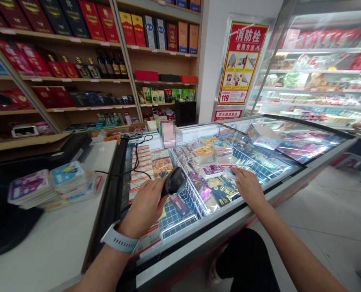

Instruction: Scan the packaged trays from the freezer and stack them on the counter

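Note:
My left hand [144,207], with a grey watch band on its wrist, is wrapped round a black barcode scanner [176,181]. The scanner is held above the glass lid of a chest freezer, its head tilted to the right. My right hand [249,187] grips the near right edge of a flat plastic pack [228,170] with a red and blue label; the thumb is mostly hidden. Just left of it lies a purple-labelled pack [211,170]. Behind these stand a stack of yellow-labelled packs [202,155] and a stack of blue-labelled packs [223,151].
More packs are stacked on the white counter [91,194] at left: purple-topped [30,187] and blue-topped [69,176]. The scanner's black cable [136,160] crosses the freezer top. An open white box [264,137] sits farther right. Shelves of boxes and bottles line the back.

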Demonstrator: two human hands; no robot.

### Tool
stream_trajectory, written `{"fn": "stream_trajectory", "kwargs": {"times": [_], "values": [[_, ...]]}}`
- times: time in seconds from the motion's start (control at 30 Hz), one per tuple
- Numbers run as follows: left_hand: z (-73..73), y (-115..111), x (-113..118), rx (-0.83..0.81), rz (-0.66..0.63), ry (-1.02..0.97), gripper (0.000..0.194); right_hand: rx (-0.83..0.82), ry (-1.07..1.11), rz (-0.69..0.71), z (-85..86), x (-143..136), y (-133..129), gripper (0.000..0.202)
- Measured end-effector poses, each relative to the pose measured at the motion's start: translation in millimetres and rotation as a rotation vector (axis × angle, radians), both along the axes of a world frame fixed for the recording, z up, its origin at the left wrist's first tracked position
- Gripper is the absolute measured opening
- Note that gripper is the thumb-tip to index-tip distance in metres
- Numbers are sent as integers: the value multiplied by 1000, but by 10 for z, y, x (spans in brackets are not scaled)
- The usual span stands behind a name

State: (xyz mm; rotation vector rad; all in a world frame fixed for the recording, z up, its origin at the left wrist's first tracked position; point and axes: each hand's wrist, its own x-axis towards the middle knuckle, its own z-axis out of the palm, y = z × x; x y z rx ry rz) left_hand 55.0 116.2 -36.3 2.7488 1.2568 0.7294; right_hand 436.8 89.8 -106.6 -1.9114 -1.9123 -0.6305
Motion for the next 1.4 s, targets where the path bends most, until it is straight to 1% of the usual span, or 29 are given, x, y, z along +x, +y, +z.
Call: {"fn": "stream_trajectory", "kwargs": {"times": [0.1,0.2,0.3,0.4,0.57,0.7,0.83,1.03,1.23,1.3,1.4], "values": [[-11,5,2,1,5,3,38,85,127,-21,58,-76,-97,47],[-12,9,6,2,2,-2,39,169,271,-27,68,-115,-148,41],[1,11,13,3,-5,-4,39,221,419,-90,67,-140,-144,40],[16,7,24,-4,-4,-10,38,224,526,-120,87,-194,-120,36],[1,-2,13,-13,9,2,40,201,655,-80,137,-297,-86,29],[-8,1,-1,-6,10,-2,40,252,766,-53,195,-339,-56,25],[3,8,5,1,17,-9,39,268,920,43,273,-399,21,26],[5,-1,3,25,8,-7,40,272,1097,164,372,-573,224,32],[-2,-6,-19,25,21,-13,40,232,1234,403,480,-840,434,37],[-8,-1,-24,26,17,-22,39,201,1358,463,504,-944,508,41],[-4,2,-28,29,14,-32,39,102,1621,573,538,-1099,623,46]]}}
